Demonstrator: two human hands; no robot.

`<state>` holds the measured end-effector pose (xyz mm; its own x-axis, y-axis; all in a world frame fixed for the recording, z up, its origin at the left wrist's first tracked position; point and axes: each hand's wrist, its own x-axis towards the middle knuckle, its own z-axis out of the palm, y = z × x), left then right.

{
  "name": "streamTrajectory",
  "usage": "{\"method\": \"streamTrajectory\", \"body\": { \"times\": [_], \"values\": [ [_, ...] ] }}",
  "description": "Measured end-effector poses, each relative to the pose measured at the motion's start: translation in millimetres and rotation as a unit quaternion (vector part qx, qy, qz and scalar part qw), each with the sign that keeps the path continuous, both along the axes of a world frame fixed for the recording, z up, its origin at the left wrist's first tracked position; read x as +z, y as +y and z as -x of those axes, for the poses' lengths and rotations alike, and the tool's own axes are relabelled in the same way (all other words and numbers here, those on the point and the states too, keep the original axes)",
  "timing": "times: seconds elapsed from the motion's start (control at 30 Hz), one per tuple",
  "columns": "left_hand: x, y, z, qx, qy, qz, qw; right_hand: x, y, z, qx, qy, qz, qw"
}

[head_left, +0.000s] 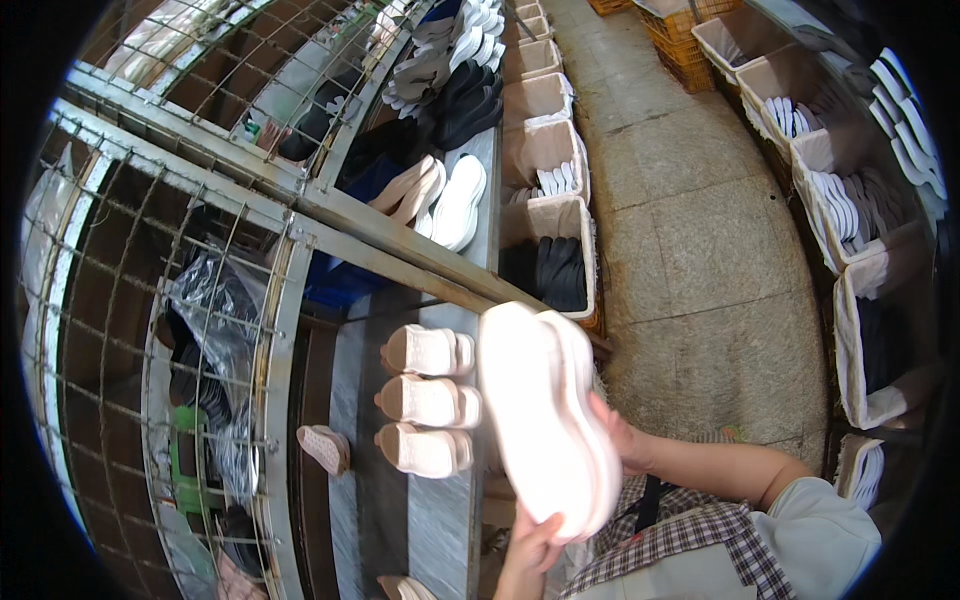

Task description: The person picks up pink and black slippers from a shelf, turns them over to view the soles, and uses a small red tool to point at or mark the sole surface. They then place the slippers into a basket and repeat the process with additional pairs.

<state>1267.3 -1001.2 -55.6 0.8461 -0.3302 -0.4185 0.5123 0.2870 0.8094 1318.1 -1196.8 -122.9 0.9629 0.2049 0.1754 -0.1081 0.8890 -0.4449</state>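
Closest to us, we hold a pair of pale pink shoe soles (548, 420) stacked together, undersides up, just above the near end of the grey conveyor belt (440, 520). Our left hand (530, 550) grips the lower end of the stack from beneath, thumb and fingers wrapped onto the edge, while our right hand (622, 435) presses against the right flank, fingers closed against the sole; the palm itself is hidden behind the stack. Just beside the soles, to the left, three pink shoes (425, 400) lie in a column on the belt, toes pointing left, and a fourth small pink piece (325, 448) sits apart nearer the wire mesh guard (190, 330). As we judge it, the risk lies in the stack: the two soles are only pinched at one end and one side, so a loose grip could let the top one slide off and drop onto the shoes on the belt, knocking the row askew, or fall to the stone floor (700, 250). Farther along the belt, white and beige soles (445, 200) rest in a cluster, with dark ones beyond. To the right of the belt runs a row of lined baskets (555, 240) holding black and white soles, and more bins (850, 200) line the far side of the aisle.
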Motion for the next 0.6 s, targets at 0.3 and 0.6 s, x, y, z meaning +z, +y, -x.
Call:
{"method": "streamTrajectory", "body": {
  "times": [0.3, 0.6],
  "values": [
    [-13.6, -82.9, -13.7, -0.047, -0.069, -0.03, 0.996, 16.6, -57.1, 74.7, 0.025, 0.13, -0.054, 0.99],
    [-98.4, -102.4, -10.7, -0.017, 0.262, 0.074, 0.962, -13.4, -80.5, 107.1, 0.152, 0.418, -0.058, 0.894]
  ]
}}
